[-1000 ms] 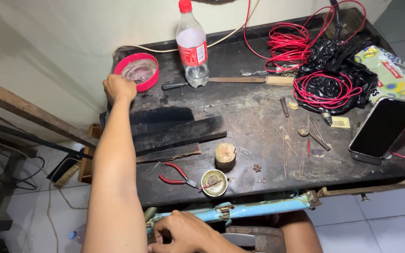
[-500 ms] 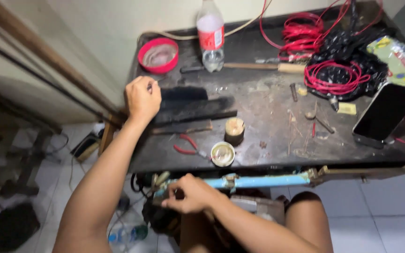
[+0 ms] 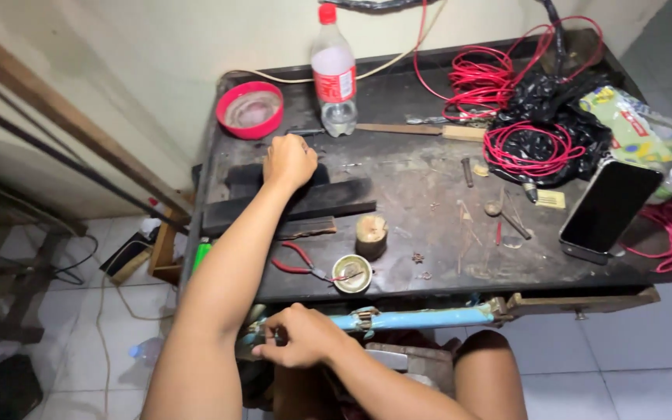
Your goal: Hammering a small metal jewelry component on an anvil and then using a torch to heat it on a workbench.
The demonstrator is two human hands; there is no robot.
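My left hand [image 3: 289,159] reaches across the dark workbench [image 3: 414,175], fingers curled knuckles-up on the long black flat strips [image 3: 328,198]. What lies under its fingers is hidden. A dark-tipped wooden-handled tool [image 3: 421,130] lies just beyond it. My right hand [image 3: 299,336] is below the bench's front edge, closed on the left end of a light blue tube [image 3: 421,319] clamped along that edge. Red-handled pliers [image 3: 295,260] and a small open tin [image 3: 351,274] sit between the two hands.
A red bowl [image 3: 250,109] and a plastic bottle [image 3: 334,74] stand at the back. A short wooden stub [image 3: 371,233] stands mid-bench. Red wire coils [image 3: 530,148], a black bag, a green packet [image 3: 635,128] and a phone [image 3: 610,206] crowd the right side.
My left hand has moved from beside the red bowl toward me onto the black strips. My right hand has stayed on the blue tube's left end. The camera has shifted.
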